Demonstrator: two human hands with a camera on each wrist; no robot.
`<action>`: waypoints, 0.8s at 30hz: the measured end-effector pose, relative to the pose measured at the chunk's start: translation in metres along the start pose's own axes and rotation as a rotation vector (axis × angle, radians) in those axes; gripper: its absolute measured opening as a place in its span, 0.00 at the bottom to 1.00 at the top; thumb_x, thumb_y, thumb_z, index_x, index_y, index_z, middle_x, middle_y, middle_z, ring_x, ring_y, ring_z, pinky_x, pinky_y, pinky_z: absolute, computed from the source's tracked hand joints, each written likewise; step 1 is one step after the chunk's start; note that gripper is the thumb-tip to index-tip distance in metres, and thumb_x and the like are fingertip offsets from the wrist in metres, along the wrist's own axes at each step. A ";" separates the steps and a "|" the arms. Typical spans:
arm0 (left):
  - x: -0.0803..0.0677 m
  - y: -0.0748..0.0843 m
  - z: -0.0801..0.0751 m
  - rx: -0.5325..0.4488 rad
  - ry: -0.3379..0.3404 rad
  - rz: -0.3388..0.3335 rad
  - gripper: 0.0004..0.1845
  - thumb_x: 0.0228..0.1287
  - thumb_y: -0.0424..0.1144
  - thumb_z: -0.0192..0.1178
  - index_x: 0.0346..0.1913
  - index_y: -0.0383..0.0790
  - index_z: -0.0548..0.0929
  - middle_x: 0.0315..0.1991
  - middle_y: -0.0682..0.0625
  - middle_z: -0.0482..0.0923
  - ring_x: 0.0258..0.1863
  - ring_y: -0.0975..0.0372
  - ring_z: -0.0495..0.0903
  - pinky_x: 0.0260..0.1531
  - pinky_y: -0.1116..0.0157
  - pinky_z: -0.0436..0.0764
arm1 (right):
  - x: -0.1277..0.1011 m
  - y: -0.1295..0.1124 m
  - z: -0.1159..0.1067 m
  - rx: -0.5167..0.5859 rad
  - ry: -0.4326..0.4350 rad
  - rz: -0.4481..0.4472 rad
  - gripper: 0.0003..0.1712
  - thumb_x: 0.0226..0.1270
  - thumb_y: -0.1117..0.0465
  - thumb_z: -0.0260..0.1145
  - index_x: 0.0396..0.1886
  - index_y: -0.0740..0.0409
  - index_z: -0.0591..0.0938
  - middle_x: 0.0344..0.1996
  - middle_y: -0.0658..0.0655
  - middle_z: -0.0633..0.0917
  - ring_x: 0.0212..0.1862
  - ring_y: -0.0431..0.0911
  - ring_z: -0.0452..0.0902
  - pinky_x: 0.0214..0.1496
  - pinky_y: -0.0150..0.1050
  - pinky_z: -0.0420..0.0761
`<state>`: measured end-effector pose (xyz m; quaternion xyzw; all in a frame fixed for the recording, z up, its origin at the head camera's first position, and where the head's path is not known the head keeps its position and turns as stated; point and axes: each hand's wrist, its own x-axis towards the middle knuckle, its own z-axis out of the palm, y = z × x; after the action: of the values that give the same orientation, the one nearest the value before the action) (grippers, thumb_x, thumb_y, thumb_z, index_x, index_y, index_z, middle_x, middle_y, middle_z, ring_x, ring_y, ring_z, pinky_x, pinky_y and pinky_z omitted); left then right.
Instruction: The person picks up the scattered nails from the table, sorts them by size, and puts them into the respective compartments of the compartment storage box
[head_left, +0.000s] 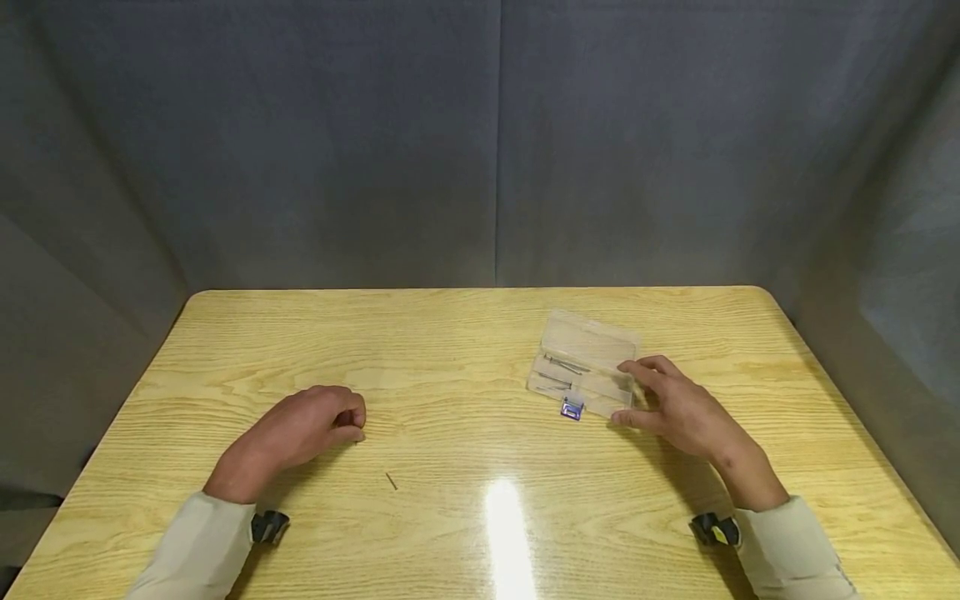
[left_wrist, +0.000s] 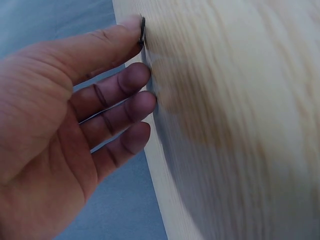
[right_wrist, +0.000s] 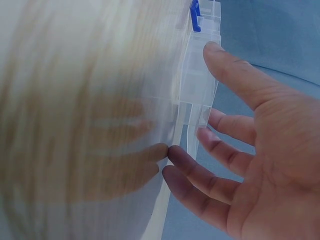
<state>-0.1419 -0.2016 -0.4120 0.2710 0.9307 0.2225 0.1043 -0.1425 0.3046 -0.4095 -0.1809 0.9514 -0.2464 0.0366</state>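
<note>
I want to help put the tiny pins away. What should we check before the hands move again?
1. Clear plastic box lid open: ok, it lies open on the wooden table.
2. Right hand steadies the box: ok, thumb and fingers touch its end.
3. Left hand has a pin: ok, a thin dark pin sits at the thumb tip.
4. Loose pin left on the table: not ok.
5. Blue latch undamaged: cannot tell.
</note>
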 end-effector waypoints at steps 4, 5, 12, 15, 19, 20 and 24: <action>0.001 0.000 0.002 0.004 -0.003 -0.009 0.10 0.69 0.38 0.69 0.32 0.52 0.78 0.26 0.61 0.71 0.25 0.67 0.67 0.27 0.63 0.68 | 0.000 0.000 0.000 0.002 -0.002 -0.001 0.42 0.66 0.45 0.74 0.72 0.63 0.72 0.64 0.64 0.72 0.50 0.55 0.76 0.49 0.57 0.78; 0.002 0.000 0.002 0.009 -0.001 -0.010 0.10 0.69 0.38 0.69 0.32 0.52 0.78 0.26 0.60 0.70 0.25 0.66 0.66 0.27 0.63 0.68 | 0.000 0.001 0.000 0.001 -0.003 -0.001 0.42 0.66 0.45 0.74 0.72 0.63 0.72 0.64 0.64 0.72 0.50 0.55 0.76 0.48 0.57 0.78; 0.002 -0.001 0.002 0.040 0.026 0.025 0.08 0.72 0.38 0.67 0.34 0.53 0.80 0.29 0.62 0.71 0.28 0.67 0.68 0.31 0.63 0.71 | -0.001 0.001 -0.001 -0.001 -0.005 0.004 0.42 0.67 0.45 0.74 0.72 0.62 0.72 0.64 0.64 0.71 0.52 0.57 0.77 0.50 0.59 0.78; 0.000 -0.002 0.000 0.047 0.021 0.053 0.08 0.70 0.34 0.67 0.39 0.52 0.81 0.34 0.62 0.72 0.32 0.68 0.72 0.34 0.62 0.75 | 0.000 0.002 -0.001 0.000 -0.005 0.004 0.42 0.67 0.45 0.74 0.72 0.62 0.72 0.64 0.64 0.72 0.52 0.57 0.77 0.50 0.59 0.78; -0.003 -0.002 0.000 0.056 0.022 0.080 0.10 0.69 0.31 0.68 0.38 0.53 0.81 0.36 0.62 0.71 0.33 0.69 0.72 0.34 0.62 0.76 | 0.000 0.002 0.000 -0.003 -0.005 0.002 0.42 0.67 0.45 0.74 0.72 0.62 0.72 0.64 0.64 0.72 0.50 0.55 0.77 0.48 0.57 0.78; -0.003 -0.002 0.001 0.058 0.025 0.083 0.11 0.69 0.31 0.68 0.37 0.53 0.80 0.35 0.62 0.70 0.32 0.69 0.72 0.34 0.63 0.76 | 0.000 0.002 0.000 -0.004 -0.004 0.000 0.42 0.67 0.45 0.74 0.72 0.62 0.72 0.64 0.64 0.72 0.50 0.55 0.77 0.48 0.57 0.78; -0.002 -0.001 0.003 0.065 0.049 0.089 0.12 0.69 0.31 0.67 0.33 0.53 0.79 0.32 0.62 0.68 0.29 0.69 0.67 0.30 0.65 0.71 | 0.000 0.001 0.000 -0.001 -0.008 -0.002 0.42 0.67 0.45 0.74 0.73 0.62 0.72 0.64 0.64 0.71 0.50 0.55 0.76 0.48 0.56 0.78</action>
<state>-0.1397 -0.2029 -0.4149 0.3099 0.9267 0.2031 0.0626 -0.1429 0.3057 -0.4096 -0.1827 0.9512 -0.2454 0.0400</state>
